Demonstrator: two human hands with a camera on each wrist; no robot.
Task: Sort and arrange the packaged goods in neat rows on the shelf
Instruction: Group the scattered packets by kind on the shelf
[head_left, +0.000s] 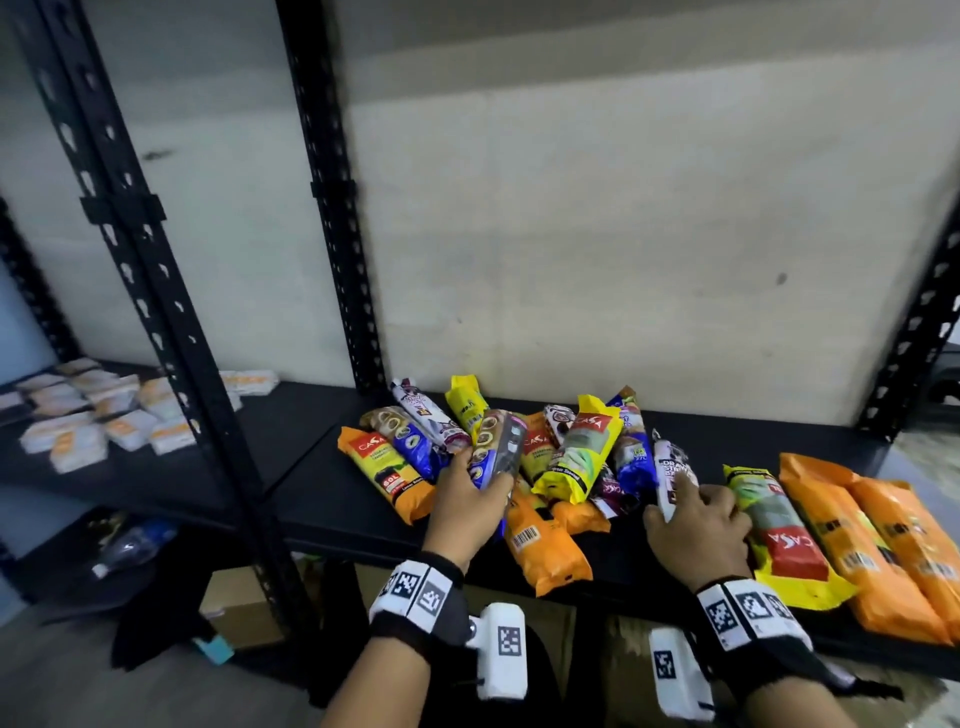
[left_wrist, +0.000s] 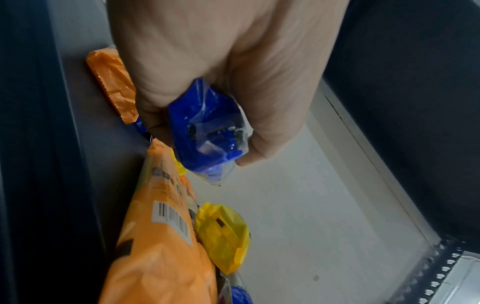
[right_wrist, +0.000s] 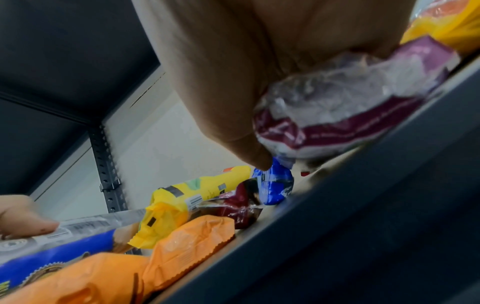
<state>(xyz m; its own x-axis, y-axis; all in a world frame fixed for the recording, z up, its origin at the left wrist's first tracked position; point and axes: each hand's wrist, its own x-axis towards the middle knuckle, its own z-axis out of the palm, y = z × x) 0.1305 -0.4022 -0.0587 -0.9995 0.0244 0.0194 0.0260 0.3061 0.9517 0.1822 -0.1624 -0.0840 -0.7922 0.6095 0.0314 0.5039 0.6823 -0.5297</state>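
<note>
Blue-wrapped biscuit packet (head_left: 497, 452) is gripped in the left hand (head_left: 467, 512), raised above a jumbled pile of packets (head_left: 566, 457) on the black shelf (head_left: 332, 499). Right hand (head_left: 696, 525) curls around a white-and-purple packet (head_left: 670, 470) beside the pile.

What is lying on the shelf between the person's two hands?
In the head view, orange packets lie between the left hand and right hand, with a yellow packet just behind.
</note>
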